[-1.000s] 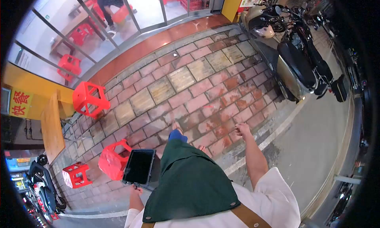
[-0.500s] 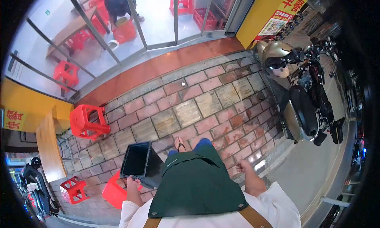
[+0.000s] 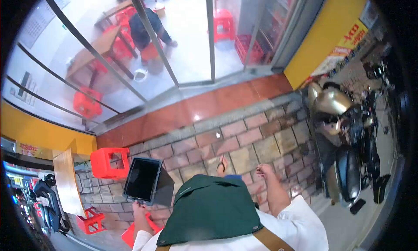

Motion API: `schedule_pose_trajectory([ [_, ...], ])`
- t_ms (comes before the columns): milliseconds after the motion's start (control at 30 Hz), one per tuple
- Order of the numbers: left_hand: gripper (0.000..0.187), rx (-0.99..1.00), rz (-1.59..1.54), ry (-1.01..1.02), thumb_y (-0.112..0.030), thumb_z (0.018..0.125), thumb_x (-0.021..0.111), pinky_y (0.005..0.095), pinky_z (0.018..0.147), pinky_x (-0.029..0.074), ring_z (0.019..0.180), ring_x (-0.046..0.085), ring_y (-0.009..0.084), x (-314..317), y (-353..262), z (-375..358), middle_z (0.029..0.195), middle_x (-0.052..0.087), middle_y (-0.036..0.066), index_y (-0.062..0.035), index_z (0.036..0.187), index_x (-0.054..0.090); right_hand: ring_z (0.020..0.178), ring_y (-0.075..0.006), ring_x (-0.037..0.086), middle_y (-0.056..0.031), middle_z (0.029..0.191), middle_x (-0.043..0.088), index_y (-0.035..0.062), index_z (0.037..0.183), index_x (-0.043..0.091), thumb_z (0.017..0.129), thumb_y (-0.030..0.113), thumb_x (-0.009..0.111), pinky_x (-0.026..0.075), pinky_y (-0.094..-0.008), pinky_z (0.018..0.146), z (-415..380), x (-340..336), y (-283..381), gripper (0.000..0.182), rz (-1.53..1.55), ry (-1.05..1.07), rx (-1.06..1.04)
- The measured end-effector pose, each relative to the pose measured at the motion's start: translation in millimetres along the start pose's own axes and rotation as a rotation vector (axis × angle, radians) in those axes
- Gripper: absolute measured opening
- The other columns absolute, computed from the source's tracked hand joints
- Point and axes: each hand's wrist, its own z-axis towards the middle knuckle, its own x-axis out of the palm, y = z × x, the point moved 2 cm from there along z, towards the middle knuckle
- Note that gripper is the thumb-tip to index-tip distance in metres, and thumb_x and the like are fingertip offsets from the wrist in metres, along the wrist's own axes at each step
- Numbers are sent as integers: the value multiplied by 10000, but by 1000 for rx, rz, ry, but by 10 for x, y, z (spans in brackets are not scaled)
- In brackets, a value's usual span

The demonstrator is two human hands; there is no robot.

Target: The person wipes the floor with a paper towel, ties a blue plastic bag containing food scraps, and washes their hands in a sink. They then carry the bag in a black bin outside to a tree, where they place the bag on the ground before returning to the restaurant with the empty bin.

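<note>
Gripping the bottom edge of a dark tablet (image 3: 143, 180), the left hand (image 3: 139, 208) has its fingers wrapped round the case, so the screen tilts up toward the wearer just left of the green apron (image 3: 211, 214). The tablet sits over the brick pavement (image 3: 244, 146), low and left of centre, with a dark flap of its cover hanging beside it on the right. On the other side of the apron the right hand (image 3: 262, 170) is free, fingers curled loosely in toward the palm and holding nothing, above the bricks. A sandalled foot (image 3: 222, 164) shows just ahead of the apron's top edge. Below the tablet's holder a red stool (image 3: 130, 235) peeks out, another small red stool (image 3: 91, 222) stands near the bottom left edge, and a larger red stool (image 3: 109, 162) stands just left of the tablet beside a wooden board (image 3: 66, 181). Along the pavement's right edge parked motorbikes (image 3: 348, 133) stand in a row. Farther off, past a band of red tile (image 3: 183, 113), glass doors (image 3: 174, 46) show a person (image 3: 148, 28) bending among red stools and a wooden table (image 3: 96, 48) inside.
</note>
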Motion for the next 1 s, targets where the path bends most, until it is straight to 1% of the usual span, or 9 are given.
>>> schedule_pose_trajectory([
  [133,210,133,16,-169,-384,957,508,248,427,287,461,322,115,775,-98,-368,676,488,-47,-202,859,540,596,-168,606,-74,752,637,57,854,630,871,148,630,438,-300,453,404,248,1125,93,79,70,-78],
  [367,229,7,12,-288,-372,940,553,247,404,273,414,294,106,1725,-39,-137,613,439,-52,-206,786,517,673,-112,612,-52,832,670,41,952,662,905,152,605,477,-261,552,765,1197,3921,133,-118,119,-368],
  [467,200,-9,-38,-309,-343,938,563,255,385,282,420,330,104,2058,-34,-21,612,446,-47,-204,797,532,696,-100,607,-35,832,661,41,953,663,916,159,599,480,-245,601,892,1873,5093,139,-29,236,-477],
  [600,184,34,47,-192,-325,936,570,262,369,297,415,352,110,2353,-85,124,616,484,-40,-185,817,558,697,-83,586,-31,825,660,16,960,663,914,194,610,481,-254,597,1109,2923,6582,192,-163,377,-594],
  [733,189,79,-22,-23,-319,933,578,265,360,311,411,386,118,2914,-184,-45,616,523,-31,-172,815,570,695,-80,553,-5,761,604,11,935,671,916,227,598,478,-259,621,671,4383,8079,229,-438,542,-729],
  [767,195,96,-60,28,-320,932,580,264,359,314,411,398,121,3046,-244,-111,615,533,-29,-170,809,570,699,-86,554,-10,754,604,13,932,673,911,233,595,481,-266,638,635,4797,8370,235,-452,597,-786],
  [867,271,-82,31,-178,-384,931,586,295,372,337,430,441,149,3323,-404,-231,570,521,-34,-189,744,570,744,-165,619,-74,788,665,21,955,682,893,239,582,500,-318,719,696,5812,8972,247,-535,745,-944],
  [933,341,-223,-109,-293,-462,927,579,317,377,338,446,462,158,3540,-553,-47,538,507,-39,-208,699,565,795,-217,649,-111,843,690,29,968,689,892,236,574,503,-344,757,847,6180,9272,249,-648,669,-1175],
  [1000,255,-148,-97,-272,-362,951,556,267,405,360,460,436,117,3999,-750,-297,567,494,-47,-184,769,566,843,-257,665,-136,890,703,36,975,696,892,233,572,504,-362,784,1105,6289,9558,247,-704,583,-1288],
])
